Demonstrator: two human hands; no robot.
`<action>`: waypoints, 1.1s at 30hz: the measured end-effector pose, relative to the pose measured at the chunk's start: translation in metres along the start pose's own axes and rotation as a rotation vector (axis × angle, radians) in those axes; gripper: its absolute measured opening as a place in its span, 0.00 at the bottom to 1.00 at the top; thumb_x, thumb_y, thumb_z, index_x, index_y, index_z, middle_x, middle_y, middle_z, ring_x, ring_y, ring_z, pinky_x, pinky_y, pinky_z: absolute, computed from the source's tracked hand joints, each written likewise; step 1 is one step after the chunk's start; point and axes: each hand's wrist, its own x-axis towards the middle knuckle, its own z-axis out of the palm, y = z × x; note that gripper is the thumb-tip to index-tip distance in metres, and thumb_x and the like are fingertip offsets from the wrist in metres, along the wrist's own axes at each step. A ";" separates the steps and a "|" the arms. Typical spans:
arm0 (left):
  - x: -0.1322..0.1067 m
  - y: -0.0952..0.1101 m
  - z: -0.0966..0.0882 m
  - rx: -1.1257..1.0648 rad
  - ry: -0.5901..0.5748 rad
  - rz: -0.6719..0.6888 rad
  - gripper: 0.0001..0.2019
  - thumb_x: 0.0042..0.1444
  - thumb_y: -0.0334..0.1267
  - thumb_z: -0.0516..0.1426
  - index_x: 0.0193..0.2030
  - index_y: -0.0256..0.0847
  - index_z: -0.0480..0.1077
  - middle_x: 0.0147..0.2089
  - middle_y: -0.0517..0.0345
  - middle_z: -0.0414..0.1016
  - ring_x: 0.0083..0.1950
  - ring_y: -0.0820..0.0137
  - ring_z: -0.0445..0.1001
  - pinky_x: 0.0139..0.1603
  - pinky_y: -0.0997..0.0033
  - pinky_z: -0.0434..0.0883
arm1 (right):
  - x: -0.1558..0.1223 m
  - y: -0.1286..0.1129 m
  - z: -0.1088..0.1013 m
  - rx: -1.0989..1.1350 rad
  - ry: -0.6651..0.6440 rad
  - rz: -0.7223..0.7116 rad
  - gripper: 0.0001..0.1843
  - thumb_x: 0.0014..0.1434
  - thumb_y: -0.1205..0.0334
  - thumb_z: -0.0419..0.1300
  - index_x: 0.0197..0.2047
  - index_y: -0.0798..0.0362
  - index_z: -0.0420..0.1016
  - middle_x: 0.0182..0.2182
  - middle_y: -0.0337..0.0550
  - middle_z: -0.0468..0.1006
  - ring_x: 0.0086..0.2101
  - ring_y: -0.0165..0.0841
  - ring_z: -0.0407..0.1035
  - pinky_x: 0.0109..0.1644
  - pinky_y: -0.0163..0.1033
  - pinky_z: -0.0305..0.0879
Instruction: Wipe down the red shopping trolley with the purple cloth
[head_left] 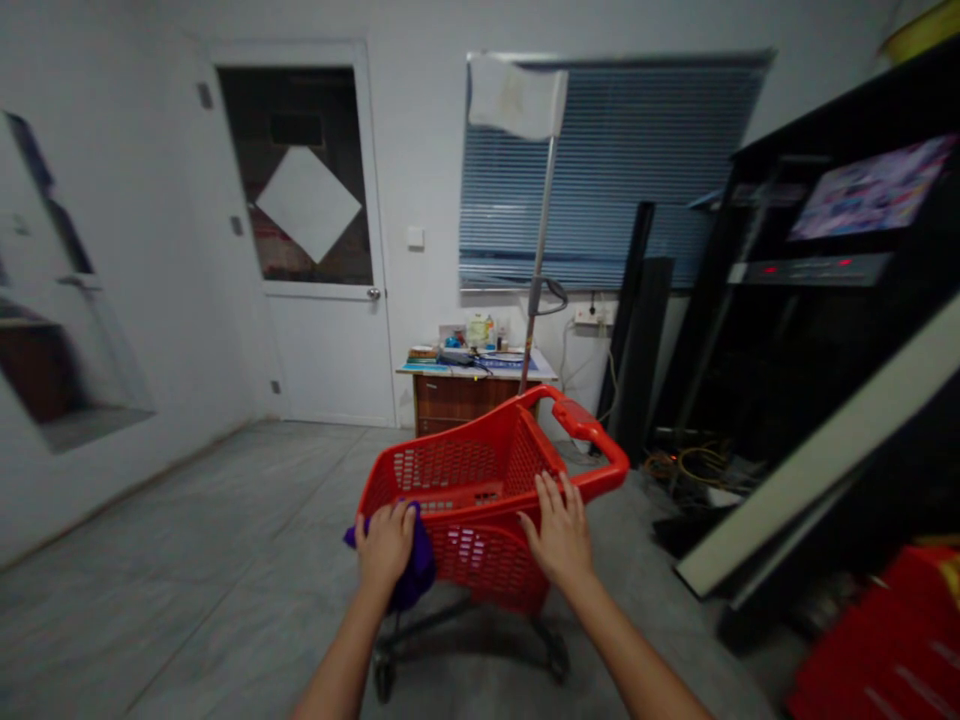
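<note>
A red plastic shopping cart [480, 560] stands on the floor before me, side-on, with its handle [589, 430] toward the right. My left hand [386, 545] is closed on a purple cloth [415, 575] at the left end of the cart's near rim. Part of the cloth hangs down over the basket's outer side, and some of it is hidden under the fingers. Close to the handle end, my right hand [561, 525] lies on the near rim with its fingers stretched out and apart. No items show in the part of the basket that I can see.
Behind the cart is a wooden desk [442, 398] with small items on it. A pole with a white flag [514, 97] rises beyond the cart. Long panels [817, 460] lean at the right, near cables and a black rack. A white door [330, 350] is at the back left.
</note>
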 end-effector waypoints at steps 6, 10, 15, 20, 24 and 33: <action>-0.015 0.095 0.004 -0.142 -0.002 0.159 0.19 0.68 0.43 0.44 0.58 0.46 0.71 0.59 0.49 0.74 0.62 0.59 0.68 0.67 0.46 0.56 | -0.001 -0.012 -0.001 0.034 0.001 0.048 0.36 0.65 0.45 0.48 0.68 0.61 0.60 0.67 0.48 0.60 0.68 0.47 0.40 0.71 0.53 0.39; -0.021 0.129 0.007 -0.271 -0.027 0.313 0.20 0.68 0.44 0.45 0.63 0.47 0.66 0.65 0.51 0.69 0.67 0.61 0.63 0.69 0.49 0.55 | -0.004 -0.011 -0.003 0.039 0.011 0.034 0.35 0.67 0.44 0.46 0.68 0.59 0.59 0.67 0.48 0.61 0.68 0.45 0.41 0.71 0.53 0.40; -0.007 0.069 0.008 -0.185 -0.031 0.248 0.19 0.68 0.45 0.45 0.56 0.46 0.72 0.60 0.52 0.74 0.64 0.59 0.66 0.69 0.46 0.52 | -0.011 -0.020 -0.008 0.035 -0.024 0.040 0.35 0.66 0.45 0.47 0.69 0.57 0.58 0.67 0.46 0.59 0.69 0.45 0.41 0.71 0.52 0.40; 0.003 0.039 0.005 -0.114 0.020 0.072 0.19 0.67 0.42 0.46 0.55 0.43 0.73 0.60 0.49 0.73 0.66 0.55 0.64 0.67 0.44 0.56 | -0.016 -0.048 -0.003 0.070 -0.036 0.092 0.37 0.65 0.43 0.48 0.70 0.57 0.56 0.68 0.44 0.57 0.69 0.47 0.41 0.71 0.53 0.37; -0.005 0.081 0.005 -0.223 0.011 0.180 0.19 0.68 0.44 0.45 0.57 0.46 0.72 0.62 0.52 0.72 0.66 0.58 0.64 0.68 0.48 0.56 | -0.019 -0.070 -0.002 0.095 -0.051 0.075 0.37 0.66 0.42 0.46 0.71 0.55 0.54 0.69 0.44 0.55 0.68 0.46 0.42 0.71 0.53 0.39; 0.016 0.047 0.012 -0.245 -0.041 0.253 0.19 0.69 0.44 0.44 0.59 0.49 0.70 0.62 0.55 0.71 0.67 0.61 0.62 0.69 0.47 0.54 | -0.033 -0.022 -0.039 0.001 0.169 -0.022 0.40 0.68 0.43 0.43 0.74 0.54 0.38 0.70 0.47 0.50 0.69 0.45 0.42 0.70 0.56 0.39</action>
